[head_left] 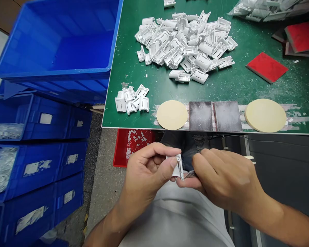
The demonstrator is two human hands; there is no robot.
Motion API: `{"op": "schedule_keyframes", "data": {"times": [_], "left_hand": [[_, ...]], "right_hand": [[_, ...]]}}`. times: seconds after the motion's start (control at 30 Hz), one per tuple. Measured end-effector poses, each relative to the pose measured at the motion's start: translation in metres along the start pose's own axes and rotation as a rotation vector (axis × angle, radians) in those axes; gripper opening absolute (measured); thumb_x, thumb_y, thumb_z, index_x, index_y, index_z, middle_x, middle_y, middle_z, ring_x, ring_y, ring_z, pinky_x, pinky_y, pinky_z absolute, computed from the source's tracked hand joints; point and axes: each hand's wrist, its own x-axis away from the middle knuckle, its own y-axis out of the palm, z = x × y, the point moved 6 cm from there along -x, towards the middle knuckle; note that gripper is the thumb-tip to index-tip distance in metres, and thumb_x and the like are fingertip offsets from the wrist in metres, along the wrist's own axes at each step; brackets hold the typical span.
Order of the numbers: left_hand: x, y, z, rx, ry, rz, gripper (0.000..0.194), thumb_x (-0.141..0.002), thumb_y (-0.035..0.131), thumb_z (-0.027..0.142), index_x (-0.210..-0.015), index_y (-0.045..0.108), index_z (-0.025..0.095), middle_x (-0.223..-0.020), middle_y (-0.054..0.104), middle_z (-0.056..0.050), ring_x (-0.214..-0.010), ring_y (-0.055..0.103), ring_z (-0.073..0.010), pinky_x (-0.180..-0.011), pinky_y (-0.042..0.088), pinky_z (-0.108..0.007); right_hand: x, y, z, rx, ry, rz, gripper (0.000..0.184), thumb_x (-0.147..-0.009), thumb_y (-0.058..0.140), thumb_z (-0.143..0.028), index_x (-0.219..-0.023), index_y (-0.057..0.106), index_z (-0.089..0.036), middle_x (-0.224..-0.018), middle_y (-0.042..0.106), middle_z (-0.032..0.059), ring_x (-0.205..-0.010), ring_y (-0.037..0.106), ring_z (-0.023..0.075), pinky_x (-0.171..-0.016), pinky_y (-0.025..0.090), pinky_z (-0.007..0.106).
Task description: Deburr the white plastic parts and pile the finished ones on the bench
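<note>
My left hand (149, 171) pinches a white plastic part (179, 168) between thumb and fingers, in front of my lap. The part is curved, with a slot along it. My right hand (224, 178) is closed round a knife; a short stretch of its metal blade (190, 174) shows against the lower edge of the part. A pale tip (249, 157), seemingly the handle's end, sticks out behind the fist. The right forefinger lies under the part. Most of the knife is hidden in my grip.
The green table (134, 72) bears a large pile of white parts (182, 44) and a smaller group (132, 99). Round cream pads (172, 115) and dark square pads (228, 116) line its front edge. A red bin (122, 147) with scraps sits below; blue crates (64, 73) stand left.
</note>
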Motion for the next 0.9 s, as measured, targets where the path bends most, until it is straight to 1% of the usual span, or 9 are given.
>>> {"op": "schedule_keyframes", "data": {"times": [0.13,0.23,0.33,0.43,0.5,0.6,0.7,0.8,0.9], "left_hand": [[0.001,0.002,0.001,-0.003,-0.029,-0.007,0.008,-0.082,0.076,0.027,-0.089,0.078,0.023,-0.072,0.071,-0.001,-0.060,0.065,-0.0121,-0.055,0.054,-0.020],[0.002,0.002,0.003,-0.033,-0.028,0.031,0.009,-0.081,0.077,0.027,-0.088,0.077,0.022,-0.074,0.071,-0.001,-0.061,0.064,-0.0123,-0.055,0.054,-0.020],[0.004,0.004,0.005,-0.015,0.007,0.021,0.011,-0.083,0.075,0.026,-0.094,0.076,0.024,-0.074,0.068,0.000,-0.064,0.062,-0.0105,-0.057,0.052,-0.018],[0.003,0.012,0.004,0.101,0.020,-0.133,0.020,-0.087,0.071,0.032,-0.106,0.073,0.026,-0.072,0.063,0.001,-0.061,0.059,-0.0094,-0.055,0.047,-0.019],[0.002,0.017,0.002,0.193,-0.013,-0.239,0.020,-0.089,0.069,0.036,-0.106,0.072,0.026,-0.074,0.062,0.001,-0.061,0.060,-0.0100,-0.055,0.044,-0.020],[-0.001,0.018,-0.002,0.290,-0.073,-0.277,0.015,-0.088,0.070,0.037,-0.092,0.071,0.023,-0.079,0.060,0.000,-0.066,0.057,-0.0098,-0.060,0.041,-0.022],[-0.003,0.018,-0.004,0.326,-0.104,-0.262,0.019,-0.087,0.070,0.039,-0.087,0.068,0.020,-0.077,0.056,0.001,-0.067,0.049,-0.0097,-0.062,0.038,-0.023],[-0.001,0.020,-0.006,0.336,-0.146,-0.278,0.019,-0.088,0.069,0.040,-0.088,0.067,0.020,-0.074,0.053,0.001,-0.064,0.046,-0.0095,-0.061,0.034,-0.023],[0.001,0.022,-0.006,0.319,-0.157,-0.288,0.020,-0.088,0.069,0.041,-0.087,0.068,0.021,-0.072,0.053,0.001,-0.063,0.045,-0.0095,-0.060,0.032,-0.024]], "right_hand": [[0.003,0.001,-0.001,-0.076,-0.008,0.007,0.055,-0.100,0.036,-0.059,-0.059,0.042,-0.022,-0.052,0.037,-0.0018,-0.050,0.030,0.0146,-0.051,0.018,0.034],[0.004,0.004,0.001,-0.381,0.049,-0.014,0.055,-0.101,0.033,-0.059,-0.062,0.045,-0.021,-0.053,0.039,-0.0037,-0.048,0.031,0.0115,-0.049,0.021,0.032],[0.006,0.015,0.006,-0.864,0.260,-0.143,0.041,-0.101,0.044,-0.050,-0.075,0.051,-0.020,-0.058,0.046,-0.0063,-0.049,0.038,0.0075,-0.049,0.029,0.025],[0.012,0.030,0.002,-1.310,0.510,-0.346,0.029,-0.102,0.045,-0.036,-0.080,0.055,-0.020,-0.066,0.053,-0.0056,-0.054,0.042,0.0068,-0.051,0.033,0.021],[0.015,0.034,-0.003,-1.465,0.593,-0.417,0.033,-0.103,0.043,-0.039,-0.080,0.058,-0.021,-0.069,0.055,-0.0042,-0.055,0.041,0.0078,-0.050,0.033,0.022],[0.014,0.032,0.000,-1.357,0.587,-0.400,0.029,-0.102,0.045,-0.038,-0.082,0.058,-0.021,-0.065,0.051,-0.0051,-0.053,0.040,0.0083,-0.049,0.032,0.022],[0.006,0.018,0.006,-1.004,0.379,-0.204,0.022,-0.100,0.047,-0.039,-0.093,0.057,-0.021,-0.065,0.052,-0.0055,-0.053,0.045,0.0081,-0.050,0.034,0.023],[0.000,0.001,0.006,-0.611,0.154,-0.007,0.040,-0.099,0.043,-0.055,-0.090,0.059,-0.019,-0.062,0.053,-0.0035,-0.052,0.048,0.0103,-0.052,0.033,0.027],[-0.002,-0.002,0.004,-0.351,0.080,0.035,0.055,-0.098,0.037,-0.064,-0.074,0.059,-0.019,-0.056,0.049,-0.0015,-0.050,0.044,0.0129,-0.051,0.029,0.032]]}}
